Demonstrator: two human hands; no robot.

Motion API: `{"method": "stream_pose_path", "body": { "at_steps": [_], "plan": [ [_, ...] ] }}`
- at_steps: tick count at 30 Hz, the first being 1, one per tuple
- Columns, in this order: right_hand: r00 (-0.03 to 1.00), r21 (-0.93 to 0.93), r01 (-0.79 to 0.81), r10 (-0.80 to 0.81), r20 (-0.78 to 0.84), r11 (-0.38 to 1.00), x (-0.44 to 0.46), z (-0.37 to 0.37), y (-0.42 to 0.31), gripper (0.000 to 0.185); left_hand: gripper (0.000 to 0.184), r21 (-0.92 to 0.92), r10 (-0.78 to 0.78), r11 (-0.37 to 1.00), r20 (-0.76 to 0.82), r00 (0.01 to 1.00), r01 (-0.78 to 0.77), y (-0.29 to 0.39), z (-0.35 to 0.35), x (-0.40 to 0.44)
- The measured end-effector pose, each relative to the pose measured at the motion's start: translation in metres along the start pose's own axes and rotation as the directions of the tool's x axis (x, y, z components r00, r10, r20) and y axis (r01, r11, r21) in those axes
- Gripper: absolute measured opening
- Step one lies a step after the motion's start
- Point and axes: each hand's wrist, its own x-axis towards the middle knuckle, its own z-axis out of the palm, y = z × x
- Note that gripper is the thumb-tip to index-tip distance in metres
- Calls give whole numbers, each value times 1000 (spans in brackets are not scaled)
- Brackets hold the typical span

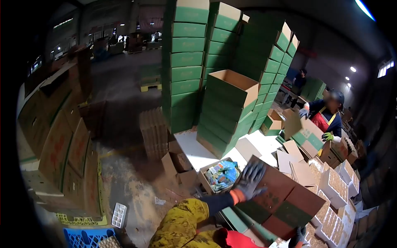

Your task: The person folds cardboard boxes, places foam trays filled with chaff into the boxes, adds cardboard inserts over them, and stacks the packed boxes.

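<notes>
brown cardboard with dark green bands made up the box point(287, 192), which sat tilted before the person, between the two hands. the left arm stretched up and to the right in a mottled yellow sleeve point(180, 223), with dark cloth at the forearm, and the left hand point(251, 182), in a grey glove with an orange cuff, lay over the box's upper left part. its fingers were long and straight, pointing away and only slightly apart, with the thumb stuck out to the side. the right hand point(297, 237), in a dark glove, was at the lower right edge; whether its fingers pinched the board, i could not tell. the box's broad face was flat, marked by straight creases, and its long axis slanted from upper left to lower right. just beside the left hand stood an open carton point(204, 182) of shiny, crinkled packets point(223, 175), by a smooth white table point(194, 146). farther right lay blocky white trays point(328, 186) with tan, grainy tops.
</notes>
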Motion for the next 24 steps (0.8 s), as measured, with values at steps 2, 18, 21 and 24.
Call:
{"method": "stream_pose_path", "body": {
  "at_steps": [2,18,21,24],
  "plan": [
    [997,28,68,-68,19,997,8,-15,2,38,69,72,59,996,-33,998,-57,14,-42,46],
    [783,-846,467,-324,531,-258,-39,167,-68,90,53,-545,491,815,830,264,198,-6,-32,92],
    [785,-837,464,-305,540,-290,-63,154,-58,95,50,-563,481,810,799,361,166,-5,-25,95],
    [460,-710,618,-577,674,-336,-91,179,-87,32,40,-530,396,848,608,688,-20,-2,-32,102]
  ]
}}
